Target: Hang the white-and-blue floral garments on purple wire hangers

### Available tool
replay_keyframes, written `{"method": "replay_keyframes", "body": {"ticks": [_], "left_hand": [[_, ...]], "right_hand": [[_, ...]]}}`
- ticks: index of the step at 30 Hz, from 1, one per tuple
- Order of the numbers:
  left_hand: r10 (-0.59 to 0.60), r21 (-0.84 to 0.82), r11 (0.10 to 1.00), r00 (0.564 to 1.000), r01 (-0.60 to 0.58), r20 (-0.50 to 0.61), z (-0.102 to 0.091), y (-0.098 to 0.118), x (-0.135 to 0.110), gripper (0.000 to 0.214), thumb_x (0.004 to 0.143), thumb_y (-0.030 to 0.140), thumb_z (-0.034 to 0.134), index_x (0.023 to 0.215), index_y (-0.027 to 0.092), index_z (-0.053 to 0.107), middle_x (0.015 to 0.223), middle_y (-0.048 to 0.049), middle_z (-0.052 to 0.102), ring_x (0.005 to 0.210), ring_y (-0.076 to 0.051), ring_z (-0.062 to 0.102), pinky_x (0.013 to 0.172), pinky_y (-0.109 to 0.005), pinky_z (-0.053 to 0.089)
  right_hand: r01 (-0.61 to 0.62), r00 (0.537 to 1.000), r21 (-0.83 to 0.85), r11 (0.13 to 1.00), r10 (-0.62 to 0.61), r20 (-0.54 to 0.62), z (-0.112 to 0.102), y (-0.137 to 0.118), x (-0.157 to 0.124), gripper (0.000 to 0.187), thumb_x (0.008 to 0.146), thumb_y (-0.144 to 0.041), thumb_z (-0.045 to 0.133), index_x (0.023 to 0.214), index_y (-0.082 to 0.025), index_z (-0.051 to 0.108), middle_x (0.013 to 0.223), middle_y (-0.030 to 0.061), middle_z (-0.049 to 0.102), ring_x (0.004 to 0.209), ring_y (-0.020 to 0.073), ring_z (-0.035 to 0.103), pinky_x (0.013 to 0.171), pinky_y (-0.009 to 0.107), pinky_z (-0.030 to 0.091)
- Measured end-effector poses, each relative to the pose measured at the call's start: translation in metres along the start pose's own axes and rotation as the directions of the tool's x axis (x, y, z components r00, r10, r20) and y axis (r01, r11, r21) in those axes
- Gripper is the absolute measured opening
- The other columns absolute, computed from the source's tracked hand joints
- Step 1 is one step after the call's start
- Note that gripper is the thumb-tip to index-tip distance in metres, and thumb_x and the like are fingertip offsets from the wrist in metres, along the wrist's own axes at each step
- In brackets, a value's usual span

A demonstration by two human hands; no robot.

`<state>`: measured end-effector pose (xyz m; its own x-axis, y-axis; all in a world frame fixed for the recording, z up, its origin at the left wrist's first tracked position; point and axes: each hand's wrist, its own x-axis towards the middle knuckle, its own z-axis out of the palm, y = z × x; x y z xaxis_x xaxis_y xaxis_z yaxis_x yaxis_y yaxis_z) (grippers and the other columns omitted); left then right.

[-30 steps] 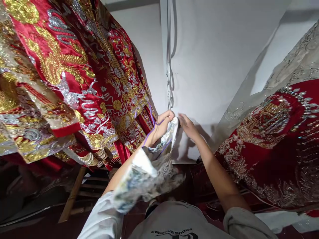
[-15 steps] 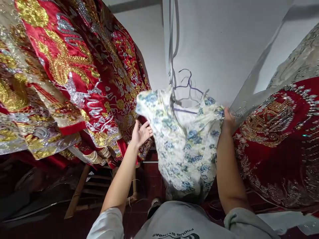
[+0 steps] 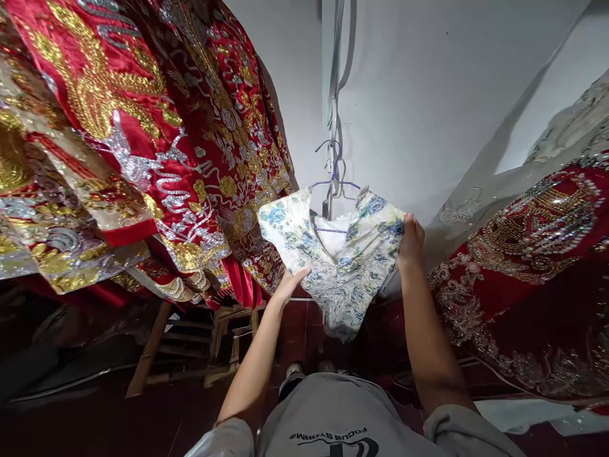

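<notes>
A white dress [image 3: 354, 279] with blue and yellow-green flowers hangs in front of me on a thin purple wire hanger [image 3: 333, 184]. Its V-neck gapes, and the lower part is gathered and narrows out of sight. My left hand [image 3: 289, 285] is closed on the side of the dress below the left sleeve, thumb in front and fingers hidden behind the cloth. At the end of the other sleeve, my right hand [image 3: 412, 240] pinches the fabric and holds it stretched outward.
Red jackets with gold and silver embroidery [image 3: 190, 139] hang close on the left, above a wooden chair-like frame [image 3: 152, 349]. A beaded red gown [image 3: 523, 273] stands at right. Behind the hanger, pale straps [image 3: 334, 82] run down the white wall [image 3: 419, 95].
My left hand has gone from open beside the dress to holding its side. The dress and hanger sit further left in view, and the right hand keeps its hold on the sleeve.
</notes>
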<state>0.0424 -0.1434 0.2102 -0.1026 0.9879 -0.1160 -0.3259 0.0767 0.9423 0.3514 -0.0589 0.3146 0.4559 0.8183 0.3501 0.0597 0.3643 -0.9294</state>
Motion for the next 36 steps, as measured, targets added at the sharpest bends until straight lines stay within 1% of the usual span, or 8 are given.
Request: {"method": "replay_keyframes", "body": {"ticks": [7,11,14,21,26,29,31,36], "left_hand": [[-0.021,-0.028,0.999,0.982,0.016,-0.187,0.007,-0.032,-0.018,0.061,0.061,0.049,0.091,0.108,0.012,0.076,0.124,-0.0164,0.074,0.123,-0.034,0.066,0.112,-0.046,0.048],[0.008,-0.006,1.0,0.988,-0.009,-0.156,0.015,-0.033,-0.026,0.061,0.067,0.05,0.087,0.114,0.013,0.076,0.128,-0.0149,0.073,0.125,-0.033,0.065,0.112,-0.044,0.047],[-0.007,0.005,1.0,0.994,0.007,-0.109,0.018,-0.031,-0.031,0.064,0.068,0.052,0.086,0.118,0.013,0.075,0.128,-0.0152,0.073,0.126,-0.034,0.065,0.112,-0.044,0.047],[-0.102,-0.017,0.995,0.992,0.101,-0.074,0.013,-0.026,-0.041,0.068,0.058,0.055,0.091,0.11,0.014,0.077,0.118,-0.0146,0.077,0.113,-0.033,0.07,0.105,-0.041,0.051],[0.017,0.094,0.996,0.977,0.003,-0.211,0.004,-0.03,-0.046,0.061,0.068,0.057,0.084,0.108,0.013,0.072,0.112,-0.0148,0.075,0.11,-0.033,0.068,0.103,-0.044,0.05],[0.454,0.45,0.861,0.759,-0.239,-0.466,0.009,-0.038,-0.052,0.054,0.08,0.05,0.075,0.12,0.016,0.062,0.125,-0.016,0.064,0.124,-0.031,0.058,0.112,-0.045,0.041],[0.671,0.659,0.682,0.63,-0.317,-0.391,0.019,-0.043,-0.055,0.052,0.083,0.044,0.073,0.126,0.019,0.056,0.13,-0.0164,0.058,0.13,-0.031,0.052,0.115,-0.046,0.037],[0.583,0.648,0.598,0.811,-0.471,0.052,0.058,-0.043,-0.044,0.017,0.094,0.032,0.056,0.107,0.022,0.057,0.105,-0.01,0.064,0.104,-0.026,0.061,0.097,-0.04,0.047]], "right_hand": [[0.044,0.935,-0.183,0.982,-0.106,-0.339,0.002,0.027,-0.079,0.045,0.091,-0.057,0.051,0.122,-0.025,0.045,0.13,0.0156,0.054,0.119,0.0282,0.054,0.096,0.042,0.048],[-0.078,0.987,-0.177,0.981,0.101,0.126,0.034,0.059,-0.146,0.037,0.092,-0.061,0.051,0.089,-0.025,0.057,0.087,0.0087,0.066,0.083,0.0256,0.064,0.074,0.038,0.053],[-0.177,0.797,-0.17,0.969,0.243,0.553,0.055,0.071,-0.163,0.047,0.094,-0.067,0.043,0.077,-0.025,0.055,0.072,0.0041,0.064,0.072,0.0223,0.063,0.073,0.036,0.05],[-0.234,0.728,-0.136,0.963,0.266,0.632,0.072,0.059,-0.145,0.03,0.091,-0.054,0.052,0.08,-0.026,0.051,0.069,-0.0015,0.06,0.066,0.0175,0.056,0.068,0.03,0.044],[-0.342,0.792,0.002,0.94,0.288,0.538,0.073,0.043,-0.15,0.024,0.082,-0.039,0.055,0.064,-0.024,0.052,0.059,-0.002,0.05,0.057,0.0146,0.047,0.057,0.028,0.038],[-0.416,0.784,0.007,0.909,0.355,0.509,0.065,0.038,-0.151,0.026,0.078,-0.035,0.055,0.055,-0.023,0.05,0.053,-0.0023,0.047,0.052,0.0124,0.041,0.052,0.027,0.034],[-0.438,0.738,-0.029,0.899,0.378,0.559,0.058,0.037,-0.151,0.027,0.076,-0.033,0.055,0.052,-0.022,0.051,0.05,-0.0022,0.047,0.05,0.012,0.041,0.051,0.027,0.033],[-0.401,0.629,-0.096,0.911,0.35,0.694,0.05,0.028,-0.151,0.023,0.075,-0.031,0.054,0.055,-0.021,0.06,0.047,-0.0007,0.055,0.045,0.0123,0.045,0.05,0.027,0.035]]}}
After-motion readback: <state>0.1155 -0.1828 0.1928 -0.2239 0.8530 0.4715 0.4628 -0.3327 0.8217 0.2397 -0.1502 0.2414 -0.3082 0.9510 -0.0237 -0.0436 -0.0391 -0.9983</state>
